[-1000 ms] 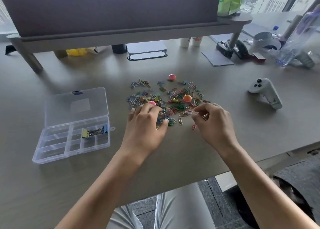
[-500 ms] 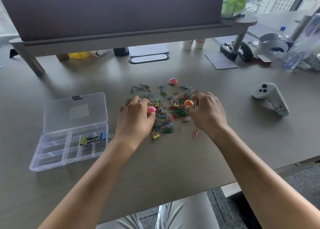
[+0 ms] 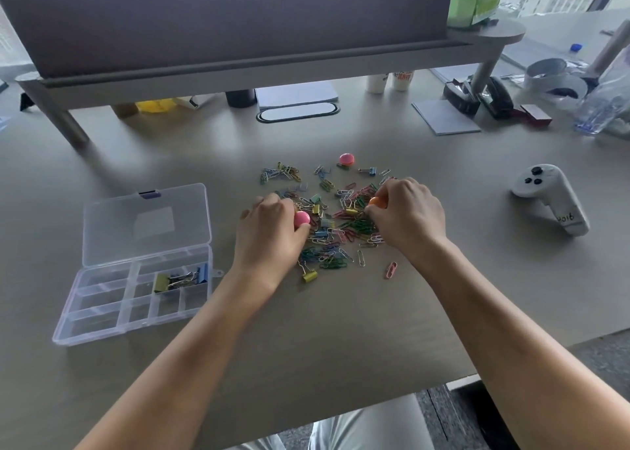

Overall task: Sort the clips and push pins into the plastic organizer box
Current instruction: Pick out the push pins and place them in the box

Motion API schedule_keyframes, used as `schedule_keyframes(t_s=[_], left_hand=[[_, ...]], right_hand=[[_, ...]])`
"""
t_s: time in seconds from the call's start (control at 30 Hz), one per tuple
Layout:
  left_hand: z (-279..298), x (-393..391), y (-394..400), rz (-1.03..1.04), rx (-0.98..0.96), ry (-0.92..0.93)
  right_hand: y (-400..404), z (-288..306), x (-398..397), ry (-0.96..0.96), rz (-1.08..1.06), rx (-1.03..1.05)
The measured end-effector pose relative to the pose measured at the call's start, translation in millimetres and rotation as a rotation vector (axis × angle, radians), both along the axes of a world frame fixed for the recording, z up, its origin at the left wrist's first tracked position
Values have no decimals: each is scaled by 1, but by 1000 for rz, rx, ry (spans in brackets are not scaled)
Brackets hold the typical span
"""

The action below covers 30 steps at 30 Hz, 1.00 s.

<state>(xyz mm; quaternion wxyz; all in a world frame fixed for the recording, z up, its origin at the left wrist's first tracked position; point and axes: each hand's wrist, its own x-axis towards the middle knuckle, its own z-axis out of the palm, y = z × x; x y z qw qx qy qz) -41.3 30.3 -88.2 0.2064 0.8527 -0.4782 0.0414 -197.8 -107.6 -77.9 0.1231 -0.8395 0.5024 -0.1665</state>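
Organizer box (image 3: 136,269) sits open on the desk (image 3: 324,330) at left, well apart from the clip pile; long axis runs left-right, lid (image 3: 146,224) hinged back and lying away from the person, latch tab at the far edge. Yellow and blue binder clips (image 3: 179,280) lie in one middle compartment of the tray. Bare desk between box and pile, and a wide bare strip between the pile and the near desk edge.

Clip pile (image 3: 335,224) mid-desk: mixed coloured paper clips and small binder clips, scattered, no common direction. One pink paper clip (image 3: 391,270) lies apart at the near right, long axis tilted near-far. Yellow binder clip (image 3: 309,275) at the near edge of the pile.

Left hand (image 3: 272,238) fingers curled, pinching a pink push pin (image 3: 301,219) at the pile's left side. Right hand (image 3: 407,217) fingers curled, pinching an orange push pin (image 3: 377,202) at the pile's right side. Second pink push pin (image 3: 346,159) sits free at the far edge of the pile.

White controller (image 3: 552,197) on the desk to the right, well apart from the right hand. Raised shelf (image 3: 238,71) spans the far side.
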Motion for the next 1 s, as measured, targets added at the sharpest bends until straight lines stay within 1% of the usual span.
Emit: schedule_keyframes(t_s=[0.07, 0.17, 0.27, 0.37, 0.47, 0.57, 0.67, 0.77, 0.87, 1.0], left_hand=[[0, 0, -1, -1, -12, -21], [4, 1, -2, -3, -86, -9], [8, 2, -13, -35, -153, 56], [16, 2, -35, -112, -195, 120], [24, 2, -63, -168, -175, 119], [24, 5, -95, -204, -141, 167], [19, 8, -122, -251, -45, 218], [13, 11, -141, -241, 36, 190], [6, 14, -151, -223, 52, 170], [2, 18, -156, -220, 21, 164]], right_hand=[[0, 0, 0, -19, 1, -2], [0, 0, -1, -58, 1, -15], [1, 1, -2, -112, 0, -26], [0, 1, -4, -169, -4, -9], [-4, 0, -7, -194, -9, -7], [-9, -4, -11, -232, -18, -10], [-14, -8, -14, -252, -18, -18], [-18, -11, -17, -275, -21, -24], [-20, -14, -18, -281, -15, -39], [-21, -17, -17, -291, -7, -32]])
